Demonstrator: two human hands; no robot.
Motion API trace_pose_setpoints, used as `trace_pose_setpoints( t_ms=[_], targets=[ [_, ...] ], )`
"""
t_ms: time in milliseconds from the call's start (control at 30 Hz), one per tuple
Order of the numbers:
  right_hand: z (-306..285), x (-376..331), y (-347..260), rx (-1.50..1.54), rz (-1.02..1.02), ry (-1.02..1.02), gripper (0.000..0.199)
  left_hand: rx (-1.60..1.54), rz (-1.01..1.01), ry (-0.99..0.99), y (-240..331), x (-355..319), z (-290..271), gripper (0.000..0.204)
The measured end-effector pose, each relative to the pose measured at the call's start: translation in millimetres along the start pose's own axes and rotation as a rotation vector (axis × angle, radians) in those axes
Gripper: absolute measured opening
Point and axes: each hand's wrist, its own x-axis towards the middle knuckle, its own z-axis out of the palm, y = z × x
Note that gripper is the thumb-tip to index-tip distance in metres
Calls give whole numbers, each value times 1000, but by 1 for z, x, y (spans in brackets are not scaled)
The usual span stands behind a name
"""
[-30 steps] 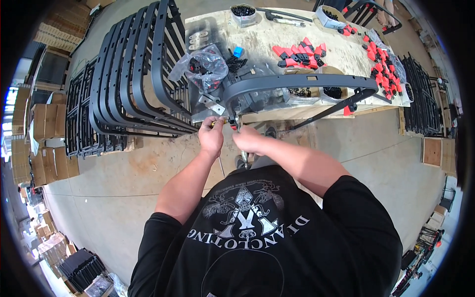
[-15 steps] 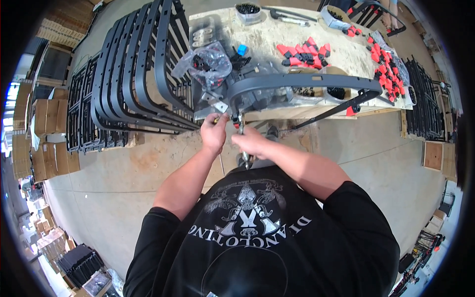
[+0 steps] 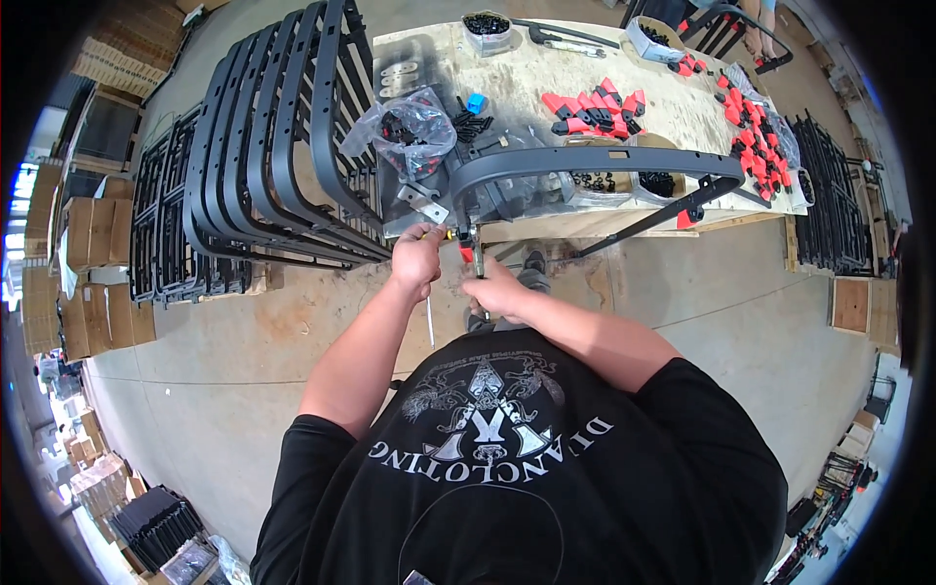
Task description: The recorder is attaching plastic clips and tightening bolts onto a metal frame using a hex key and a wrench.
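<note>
Both hands have dropped slightly: left hand [image 3: 417, 259] pinches the bracket [image 3: 426, 204], right hand [image 3: 499, 292] closed around the red-handled tool [image 3: 472, 255]; clear bag [image 3: 409, 132] on the surface [image 3: 546, 73].

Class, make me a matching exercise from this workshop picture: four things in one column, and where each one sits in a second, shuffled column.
Things:
1. red clips
2. clear bag
3. stacked black frames
4. cardboard boxes

Places:
A. far left, on the floor
B. leaning left of the workbench
C. spread over the benchtop
D. near bench corner, above the left hand

Pairs: 1-C, 2-D, 3-B, 4-A
</note>
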Motion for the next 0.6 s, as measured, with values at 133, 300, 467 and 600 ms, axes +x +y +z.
trace_pose_setpoints(
  t_ms=[133, 300, 467, 600],
  targets=[
    [0, -24, -42, 299, 247, -86, 35, -189, -231, -185, 12, 15, -22, 23],
    [-1, -28, -46, 337, 250, -93, 25, 132, -75, -92, 10, 9, -8, 18],
    [5, -22, -39, 275, 242, -30, 24, 235, 366, 184, -34, 10, -2, 29],
    [6, -20, -39, 333, 234, -46, 25, 256, 630, 261, -54, 16, 1, 33]
  ],
)
